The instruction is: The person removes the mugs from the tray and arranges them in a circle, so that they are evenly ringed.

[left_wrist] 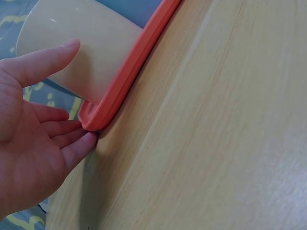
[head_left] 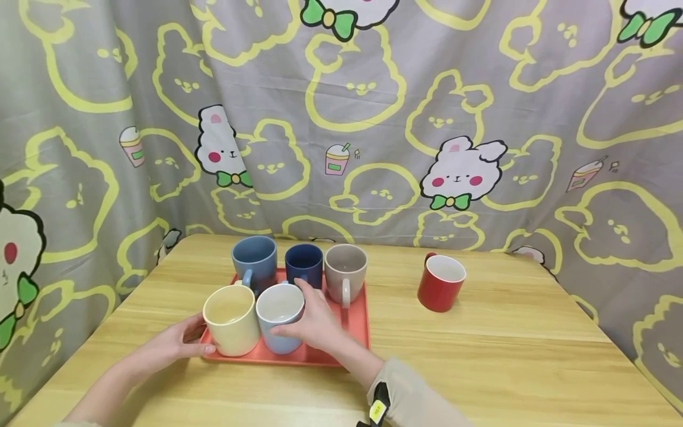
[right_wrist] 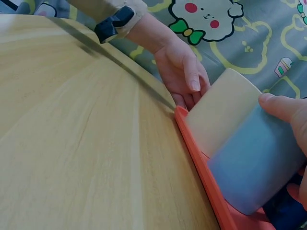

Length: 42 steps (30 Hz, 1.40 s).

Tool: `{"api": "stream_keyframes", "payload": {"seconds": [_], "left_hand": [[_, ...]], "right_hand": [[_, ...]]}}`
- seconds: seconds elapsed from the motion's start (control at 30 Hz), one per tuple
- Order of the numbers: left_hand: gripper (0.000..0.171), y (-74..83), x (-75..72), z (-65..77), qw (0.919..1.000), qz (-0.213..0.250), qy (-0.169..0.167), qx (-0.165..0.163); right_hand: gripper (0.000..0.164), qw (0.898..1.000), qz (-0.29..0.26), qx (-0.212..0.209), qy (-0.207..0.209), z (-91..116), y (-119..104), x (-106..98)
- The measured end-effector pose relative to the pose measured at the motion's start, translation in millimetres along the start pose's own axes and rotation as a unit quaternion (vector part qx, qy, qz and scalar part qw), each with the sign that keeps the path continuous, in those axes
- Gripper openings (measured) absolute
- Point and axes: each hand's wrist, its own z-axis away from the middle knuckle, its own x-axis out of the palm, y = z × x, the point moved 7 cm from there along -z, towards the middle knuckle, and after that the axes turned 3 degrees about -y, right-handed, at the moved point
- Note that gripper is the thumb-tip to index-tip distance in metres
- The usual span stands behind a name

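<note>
My right hand [head_left: 320, 323] grips a light blue mug [head_left: 278, 343], thumb on the near side of the rim and fingers at the far side. The mug is upright at the front of a red tray [head_left: 360, 323]. Just left of it, a cream mug [head_left: 235, 333] occupies the front left corner. My left hand [left_wrist: 33, 139] has its fingertips against the tray's corner, with the thumb extended along the cream mug's side; whether the thumb touches it I cannot tell. Behind stand a blue mug [head_left: 255, 261], a navy mug [head_left: 304, 264] and a taupe mug [head_left: 337, 279].
On the wooden table [head_left: 512, 356], a red mug [head_left: 439, 290] with a white inside stands apart, to the right of the tray. A grey curtain [head_left: 288, 201] with yellow animal outlines hangs behind the table and at both sides.
</note>
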Motion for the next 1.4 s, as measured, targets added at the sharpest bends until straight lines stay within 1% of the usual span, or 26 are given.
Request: {"api": "stream_keyframes", "payload": {"seconds": [0.17, 0.37, 0.5, 0.77, 0.87, 1.0, 1.17, 1.33, 1.4], "left_hand": [[0.08, -0.3, 0.9, 1.4, 1.0, 0.002, 0.0, -0.002], [0.079, -1.5, -0.1, 0.5, 1.0, -0.001, 0.0, 0.005], [0.079, -2.5, -0.9, 0.4, 1.0, -0.002, 0.001, 0.004], [0.08, -4.2, -1.5, 1.4, 0.9999, 0.0, 0.01, 0.008], [0.08, -3.2, -2.4, 1.2, 0.9998, -0.004, 0.012, 0.016], [0.079, -1.6, -3.3, 1.0, 0.9997, -0.001, 0.014, 0.021], [0.079, -1.2, -4.0, 0.2, 0.9997, -0.006, 0.015, 0.017], [0.078, -2.4, -2.4, 0.7, 0.9999, -0.002, 0.006, 0.014], [0.077, -2.5, -1.7, 1.0, 0.9999, -0.001, 0.005, 0.015]], "right_hand": [[0.096, 1.0, 0.006, 0.0, 0.012, 0.9, -4.0, 2.3], [0.09, 0.999, 0.019, -0.009, 0.035, 4.4, -6.7, 2.5], [0.087, 0.999, 0.025, -0.012, 0.041, 7.4, -7.4, 2.6], [0.088, 0.999, 0.005, -0.008, 0.04, 13.5, -1.7, -2.0], [0.086, 0.999, 0.001, -0.019, 0.044, 16.4, -2.4, -8.2], [0.085, 0.999, -0.006, -0.035, 0.034, 20.6, -6.5, -17.0], [0.087, 0.999, -0.006, -0.049, 0.008, 29.0, -13.1, -26.3], [0.087, 0.997, -0.027, -0.071, -0.002, 42.7, -19.2, -36.5], [0.087, 0.996, -0.045, -0.08, -0.004, 48.9, -20.4, -41.8]]}}
